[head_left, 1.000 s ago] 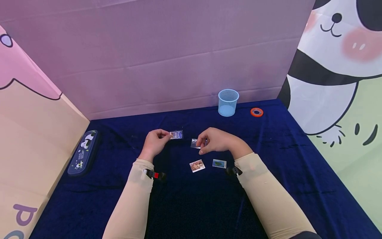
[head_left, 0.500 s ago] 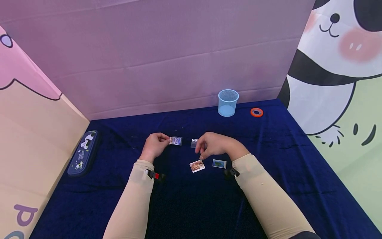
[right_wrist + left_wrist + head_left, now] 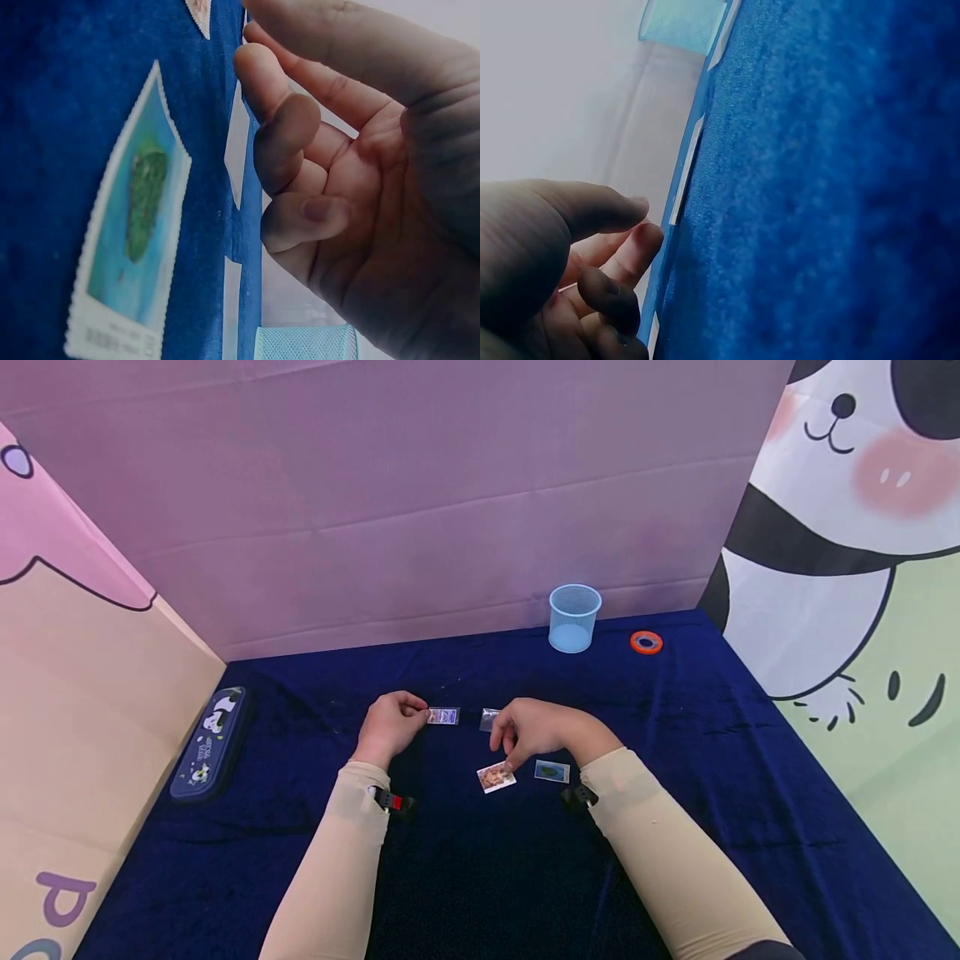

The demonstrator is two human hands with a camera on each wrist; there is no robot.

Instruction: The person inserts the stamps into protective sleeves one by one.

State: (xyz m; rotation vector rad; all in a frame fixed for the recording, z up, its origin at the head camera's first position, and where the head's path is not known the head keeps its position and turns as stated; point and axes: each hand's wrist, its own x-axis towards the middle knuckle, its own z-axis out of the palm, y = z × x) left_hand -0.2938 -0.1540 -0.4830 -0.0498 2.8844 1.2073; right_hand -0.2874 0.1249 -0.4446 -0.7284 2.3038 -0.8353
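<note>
My left hand (image 3: 390, 724) pinches the left edge of a blue and purple postage stamp (image 3: 444, 717) in a clear sleeve, low over the cloth. In the left wrist view its thumb and index fingertips (image 3: 646, 234) nearly meet beside a thin pale edge. My right hand (image 3: 543, 727) bends over a brown-toned postage stamp (image 3: 495, 778), its thumb tip at the upper right corner, the other fingers loosely curved. A green and blue postage stamp (image 3: 552, 772) lies flat to the right, its perforated border plain in the right wrist view. A clear sleeve (image 3: 488, 719) is partly hidden behind the right hand.
A light blue mesh cup (image 3: 574, 620) stands at the back, with an orange tape roll (image 3: 646, 642) to its right. At the far left lies a dark blue panda pencil case (image 3: 208, 743). Dark blue cloth (image 3: 480, 885) covers the table; fabric walls enclose it.
My left hand has drawn the sleeved stamp a little toward me and lowered it flatter. My right hand has moved down from the clear sleeve to the brown-toned stamp.
</note>
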